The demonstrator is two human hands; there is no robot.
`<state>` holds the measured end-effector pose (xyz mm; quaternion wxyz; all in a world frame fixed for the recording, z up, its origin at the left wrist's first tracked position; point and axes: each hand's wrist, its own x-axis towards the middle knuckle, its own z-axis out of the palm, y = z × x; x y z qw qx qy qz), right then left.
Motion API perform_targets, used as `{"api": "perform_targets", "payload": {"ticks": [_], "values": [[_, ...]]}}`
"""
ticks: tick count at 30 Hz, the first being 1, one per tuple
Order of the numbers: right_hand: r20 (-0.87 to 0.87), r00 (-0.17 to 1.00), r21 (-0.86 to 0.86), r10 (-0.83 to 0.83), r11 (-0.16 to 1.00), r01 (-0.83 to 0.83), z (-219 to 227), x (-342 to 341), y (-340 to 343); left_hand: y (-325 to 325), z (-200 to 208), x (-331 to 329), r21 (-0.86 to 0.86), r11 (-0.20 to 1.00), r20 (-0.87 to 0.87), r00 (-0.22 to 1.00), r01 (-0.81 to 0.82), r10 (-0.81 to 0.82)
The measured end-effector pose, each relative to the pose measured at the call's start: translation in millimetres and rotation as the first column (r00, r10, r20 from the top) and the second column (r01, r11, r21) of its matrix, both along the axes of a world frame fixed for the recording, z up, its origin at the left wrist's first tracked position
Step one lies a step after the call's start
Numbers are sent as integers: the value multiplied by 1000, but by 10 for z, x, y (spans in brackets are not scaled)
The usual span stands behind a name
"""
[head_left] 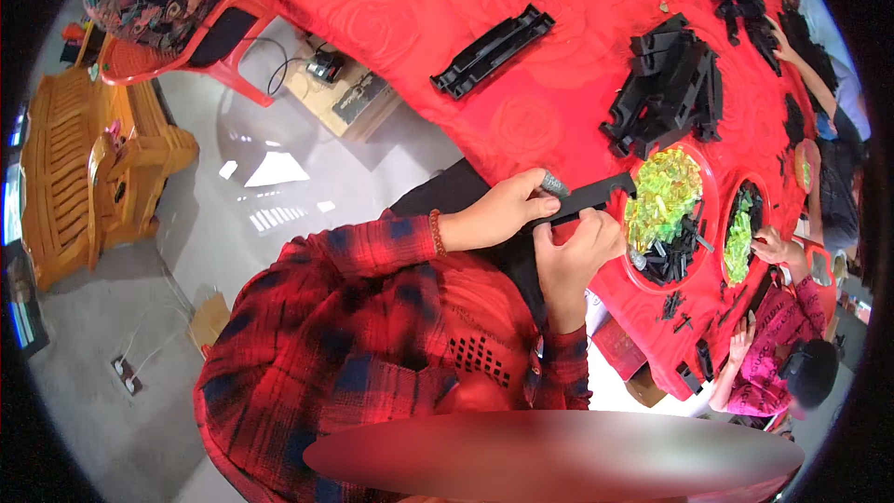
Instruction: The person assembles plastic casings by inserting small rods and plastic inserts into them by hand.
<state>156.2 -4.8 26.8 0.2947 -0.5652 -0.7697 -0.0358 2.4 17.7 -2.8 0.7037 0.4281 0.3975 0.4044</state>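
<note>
Both hands meet at the near edge of the red-covered table. A long black plastic part (589, 199) lies between them, tilted up toward the right. My left hand (503, 210) is closed on its left end, and a grey wrap (555, 186) shows on one digit. My right hand (585, 251) pinches the near side of the part; what else its fingertips may hold is hidden. Just right of the part stands a red-rimmed tray (710, 188) with small yellow-green clear pieces (663, 188) and short black pieces (672, 261).
A heap of long black parts (666, 88) lies beyond the tray, and a single black part (494, 51) farther left. Co-workers sit along the right side, one in a pink patterned top (778, 354) reaching toward a second tray (729, 256). A red chair (223, 47) stands at left.
</note>
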Motion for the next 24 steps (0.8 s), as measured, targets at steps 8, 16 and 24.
{"api": "perform_targets", "payload": {"ticks": [8, 16, 24], "values": [[-403, 910, -379, 98, 887, -263, 412, -75, 99, 167, 137, -275, -281, 960, 214, 974, -14, 77], [-422, 895, -155, 147, 961, -231, -264, 148, 175, 582, 720, -992, 72, 991, -157, 979, -116, 126], [-512, 850, -157, 123, 960, -233, -315, 143, 168, 1418, 225, -1711, 340, 921, -589, 720, -191, 366]]}}
